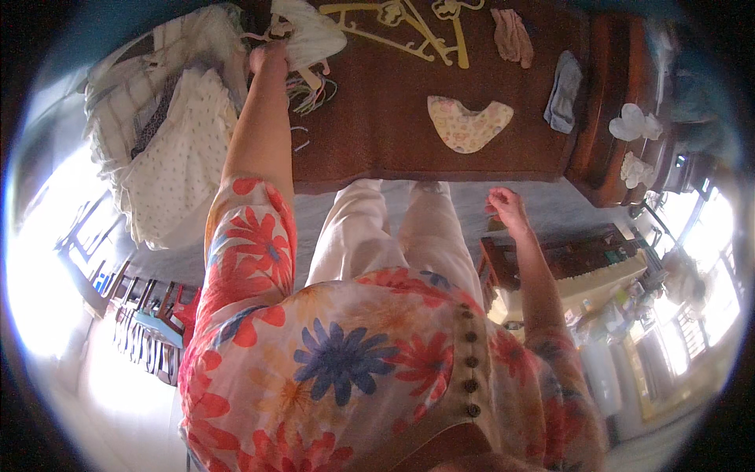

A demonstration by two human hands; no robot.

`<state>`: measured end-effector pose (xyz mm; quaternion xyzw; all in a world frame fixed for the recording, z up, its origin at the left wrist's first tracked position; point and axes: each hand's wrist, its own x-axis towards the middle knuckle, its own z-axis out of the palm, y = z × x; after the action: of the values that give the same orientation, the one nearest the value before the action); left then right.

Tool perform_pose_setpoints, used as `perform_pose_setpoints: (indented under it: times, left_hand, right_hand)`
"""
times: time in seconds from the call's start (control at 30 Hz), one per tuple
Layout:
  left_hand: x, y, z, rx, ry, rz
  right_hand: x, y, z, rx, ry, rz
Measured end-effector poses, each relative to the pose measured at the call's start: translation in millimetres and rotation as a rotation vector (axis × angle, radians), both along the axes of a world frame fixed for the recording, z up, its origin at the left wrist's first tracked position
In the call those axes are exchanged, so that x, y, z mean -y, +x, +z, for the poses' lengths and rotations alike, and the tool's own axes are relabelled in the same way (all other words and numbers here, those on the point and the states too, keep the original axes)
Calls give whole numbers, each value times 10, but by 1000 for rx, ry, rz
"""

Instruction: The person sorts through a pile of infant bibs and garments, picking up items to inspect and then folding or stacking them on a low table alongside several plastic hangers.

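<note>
At the upper left, my left hand is by a white cloth and a pink hanger; whether its fingers grip either is unclear. Free of any object, my right hand hangs off the near edge of the brown-covered surface, fingers loosely bent. A bib with a small print lies flat on the cover, with a pink sock and a grey-blue sock beyond it. Yellow hangers lie at the top. Thin multicoloured strands sit below the pink hanger.
Light dotted and checked cloths are draped at the left. A dark wooden frame edge bounds the cover at the right, with white flower-like pieces on it. Stacked chairs stand lower left; a wooden piece of furniture is behind my right hand.
</note>
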<state>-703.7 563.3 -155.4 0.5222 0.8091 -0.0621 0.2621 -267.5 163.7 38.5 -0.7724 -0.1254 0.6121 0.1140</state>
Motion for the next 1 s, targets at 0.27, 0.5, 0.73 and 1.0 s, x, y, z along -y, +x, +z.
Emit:
perform_pose_setpoints:
  times: [0.27, 0.5, 0.73, 1.0]
  left_hand:
    - [604, 871, 2089, 235, 266, 26]
    - [1543, 1189, 3149, 653, 364, -534]
    - [1985, 1404, 3602, 920, 490, -889]
    - [2042, 1355, 3664, 1037, 476, -953]
  right_hand:
    - [-55, -80, 284, 43, 75, -65]
    - [-1197, -362, 1244, 477, 789, 242]
    - [-1384, -312, 1870, 344, 637, 658]
    - [-800, -380, 1972, -24, 155, 533]
